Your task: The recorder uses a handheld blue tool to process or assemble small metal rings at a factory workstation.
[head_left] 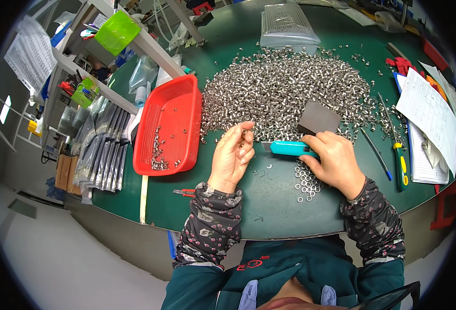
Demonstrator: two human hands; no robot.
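My right hand (pixel 336 159) grips a teal utility knife (pixel 289 148), its blade pointing left toward my other hand. Curled fingers and thumb of my left hand (pixel 231 157) pinch what looks like a small metal ring (pixel 244 132), mostly covered by the fingertips. Just beyond both hands spreads a large heap of short shiny metal rings (pixel 285 85). A dark rectangular block (pixel 318 119) rests at the heap's near edge, above my right hand. Several loose rings (pixel 306 182) lie flat on the green table (pixel 274 212), below the knife.
Left of the heap stands a red perforated basket (pixel 189 132) with some rings inside. A red cutter (pixel 184 192) lies by my left sleeve. To the right are a blue-capped pen (pixel 378 155), a screwdriver (pixel 399 160) and papers (pixel 428 116). Bagged parts (pixel 289 26) sit at the back.
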